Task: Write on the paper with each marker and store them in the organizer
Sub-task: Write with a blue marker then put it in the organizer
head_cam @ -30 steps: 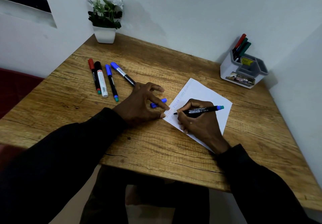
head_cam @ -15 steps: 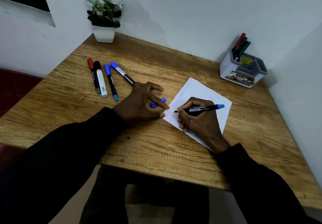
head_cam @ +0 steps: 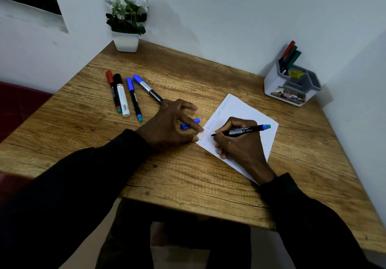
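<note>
Writing underway: right hand (head_cam: 240, 146) pinches black marker (head_cam: 240, 131) on paper (head_cam: 240, 109); left hand (head_cam: 167, 126), fingers spread, pins it; blue cap (head_cam: 196, 120) likely next.

The right hand (head_cam: 240, 143) grips a marker (head_cam: 242, 131), tip on the paper (head_cam: 240, 109). The left hand (head_cam: 167, 126) presses fingertips on the paper's edge, beside a blue cap (head_cam: 196, 120). 4 markers (head_cam: 121, 96) lie farther left; others stand in the organizer (head_cam: 271, 84).
</note>
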